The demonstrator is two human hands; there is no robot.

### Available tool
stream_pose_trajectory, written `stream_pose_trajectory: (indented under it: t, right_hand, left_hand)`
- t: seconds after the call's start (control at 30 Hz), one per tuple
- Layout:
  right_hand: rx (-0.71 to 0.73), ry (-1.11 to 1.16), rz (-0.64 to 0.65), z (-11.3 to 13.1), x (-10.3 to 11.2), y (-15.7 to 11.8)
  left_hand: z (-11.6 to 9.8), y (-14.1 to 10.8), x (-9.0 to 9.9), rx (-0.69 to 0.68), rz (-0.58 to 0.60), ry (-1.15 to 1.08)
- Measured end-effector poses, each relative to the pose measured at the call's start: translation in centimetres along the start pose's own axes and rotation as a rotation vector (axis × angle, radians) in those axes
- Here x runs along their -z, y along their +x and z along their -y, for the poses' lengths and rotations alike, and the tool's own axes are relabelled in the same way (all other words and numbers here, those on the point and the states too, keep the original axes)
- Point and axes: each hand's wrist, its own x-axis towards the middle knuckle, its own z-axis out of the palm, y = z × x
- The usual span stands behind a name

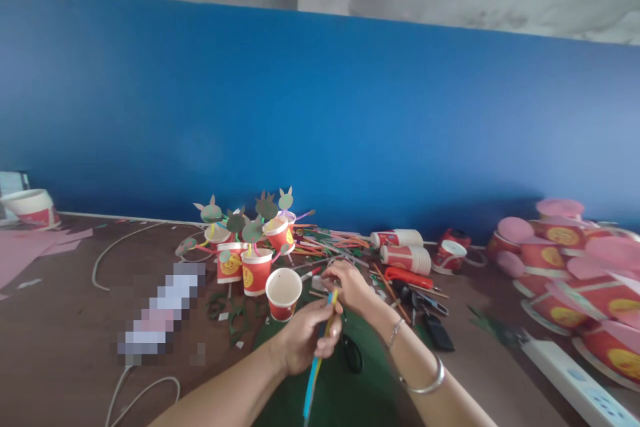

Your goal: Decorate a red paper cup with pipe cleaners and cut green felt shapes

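Observation:
My left hand (314, 335) is closed round a blue strip (313, 383) and a yellow strip (330, 327), long and thin; whether they are straws or paper sticks I cannot tell. Just beyond it, my right hand (347, 287) reaches down with bent fingers pinched at a small whitish thing, mostly hidden. Left of the hands stands an upright paper cup (283, 295), white inside and red outside. Behind it are several red cups (257, 273) bearing coloured sticks and green paper heads with pointed ears (211, 212).
Coloured sticks (330, 240) lie scattered near the blue partition (320, 113). Stacked cups (406, 258), a red-handled cutter (407, 277) and black-handled scissors (353, 353) lie nearby. Pink-trimmed cups (553, 257) and a power strip (575, 373) are right; pink paper (30, 253) is left.

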Motion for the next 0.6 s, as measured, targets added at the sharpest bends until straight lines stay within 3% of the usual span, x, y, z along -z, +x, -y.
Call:
stream_pose_trajectory:
  t: [0.1,0.2,0.6]
  right_hand:
    - [-0.109,0.253,-0.140,0.3,-0.2,-1.5]
    - [-0.164,0.488,-0.230,1.0,-0.8,-2.7]
    - [-0.096,0.622,-0.233,2.0,-2.0,-3.4]
  left_hand:
    - [0.5,0.5,-0.1,-0.136,-0.201,0.056]
    - [0.9,0.7,-0.3,-0.197,-0.294,0.131]
    - [0.8,0.5,-0.4,-0.208,-0.281,0.146]
